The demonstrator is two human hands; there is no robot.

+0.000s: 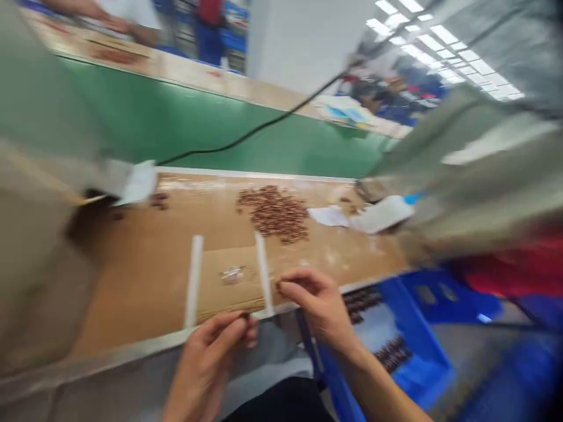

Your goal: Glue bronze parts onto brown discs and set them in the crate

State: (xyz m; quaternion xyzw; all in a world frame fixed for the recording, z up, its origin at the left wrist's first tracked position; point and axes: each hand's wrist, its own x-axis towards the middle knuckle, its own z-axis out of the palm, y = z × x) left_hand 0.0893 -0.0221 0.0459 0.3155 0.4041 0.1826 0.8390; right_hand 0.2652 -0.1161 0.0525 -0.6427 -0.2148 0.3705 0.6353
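Observation:
My left hand is over the front edge of the work table, thumb and fingers pinched on a small dark brown part. To its right, my right hand also pinches, with a bit of a small brown piece showing at the fingertips; blur hides its shape. Between and beyond the hands lies a cardboard pad flanked by two white strips, with a small shiny clear item on it. Farther back is a heap of small reddish-brown parts on the brown table top.
A blue bin holding rows of dark parts stands low at the right. White papers and a white box lie right of the heap. A black cable crosses the green divider. Another person's arm shows behind it.

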